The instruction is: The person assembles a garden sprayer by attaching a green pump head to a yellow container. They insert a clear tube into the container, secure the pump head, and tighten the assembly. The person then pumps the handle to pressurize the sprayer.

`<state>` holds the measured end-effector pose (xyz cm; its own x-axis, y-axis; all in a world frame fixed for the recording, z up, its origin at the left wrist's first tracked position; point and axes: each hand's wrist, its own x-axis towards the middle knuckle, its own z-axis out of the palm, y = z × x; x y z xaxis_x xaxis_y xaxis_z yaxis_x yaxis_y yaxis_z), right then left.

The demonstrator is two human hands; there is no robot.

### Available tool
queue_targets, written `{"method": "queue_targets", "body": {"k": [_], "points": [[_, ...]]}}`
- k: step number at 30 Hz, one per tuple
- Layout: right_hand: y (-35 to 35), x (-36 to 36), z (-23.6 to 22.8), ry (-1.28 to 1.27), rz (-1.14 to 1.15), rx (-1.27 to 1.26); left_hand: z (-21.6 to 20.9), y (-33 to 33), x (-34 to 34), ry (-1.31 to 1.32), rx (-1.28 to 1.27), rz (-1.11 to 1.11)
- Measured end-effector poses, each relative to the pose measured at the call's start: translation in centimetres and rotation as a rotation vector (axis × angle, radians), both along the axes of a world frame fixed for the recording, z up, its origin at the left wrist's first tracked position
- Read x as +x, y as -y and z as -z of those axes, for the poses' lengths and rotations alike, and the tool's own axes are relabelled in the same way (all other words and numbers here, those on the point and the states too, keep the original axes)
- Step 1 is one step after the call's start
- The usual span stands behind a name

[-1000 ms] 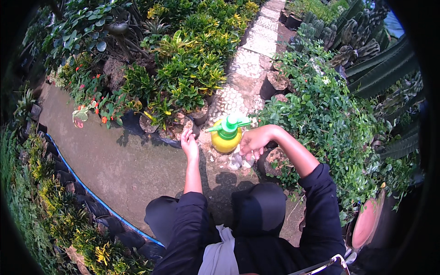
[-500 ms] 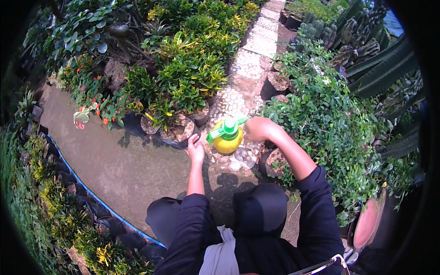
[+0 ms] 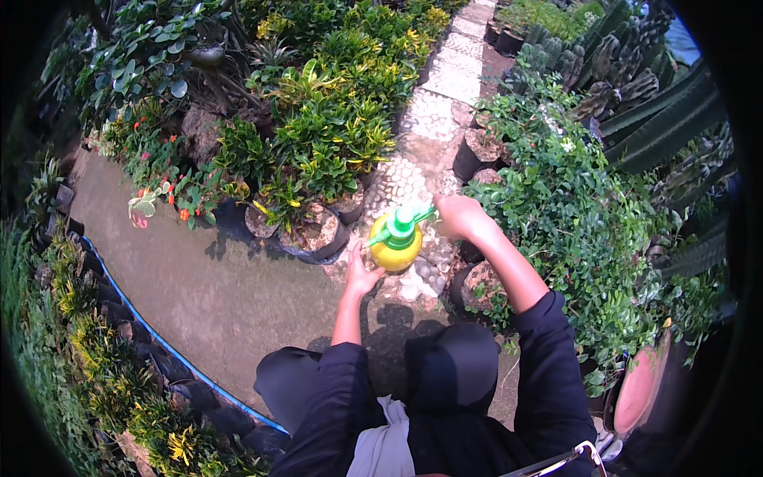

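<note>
A round yellow spray bottle [image 3: 395,256] with a green pump head [image 3: 402,227] stands upright on the pebbled path in front of me. My right hand [image 3: 458,217] is closed at the right end of the green head, pinching its nozzle; the fingertips are partly hidden. On the bottle's lower left, my left hand [image 3: 362,275] is held with thumb and fingers apart. Its thumb reaches the yellow body, though I cannot tell how firmly it touches.
Potted shrubs with yellow-green leaves [image 3: 318,230] crowd the path's left side. Leafy bushes [image 3: 548,191] and tall cacti [image 3: 668,103] line the right. A blue hose [image 3: 167,346] curves along the concrete at left. The pebbled path [image 3: 445,71] runs away ahead.
My left hand has moved right, up to the bottle's side. The green head has turned slightly, and my right hand has shifted a little to the right with its nozzle end.
</note>
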<state>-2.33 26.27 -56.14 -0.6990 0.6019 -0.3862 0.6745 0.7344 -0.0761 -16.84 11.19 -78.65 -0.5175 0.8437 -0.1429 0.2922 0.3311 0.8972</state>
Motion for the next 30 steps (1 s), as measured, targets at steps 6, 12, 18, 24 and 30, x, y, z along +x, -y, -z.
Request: {"method": "queue_targets", "body": {"k": [6,12,18,24,30], "points": [[-1.1,0.2,4.8,-0.285,-0.148,-0.061,-4.3,-1.3,2.4,-0.091,0.132,0.052],[2.0,0.5,6.5,-0.443,0.045,-0.056,-3.1,-2.2,2.8,-0.199,0.295,-0.029],[4.6,-0.5,7.3,-0.535,0.259,0.001,-2.7,-3.0,3.4,-0.210,0.440,-0.060],[4.0,-1.1,4.7,-0.365,0.191,0.029,-4.4,-2.8,3.0,-0.281,0.273,-0.020],[2.7,-3.7,3.1,-0.549,-0.175,0.339,-2.6,-4.2,3.5,-0.195,0.407,-0.041]]}}
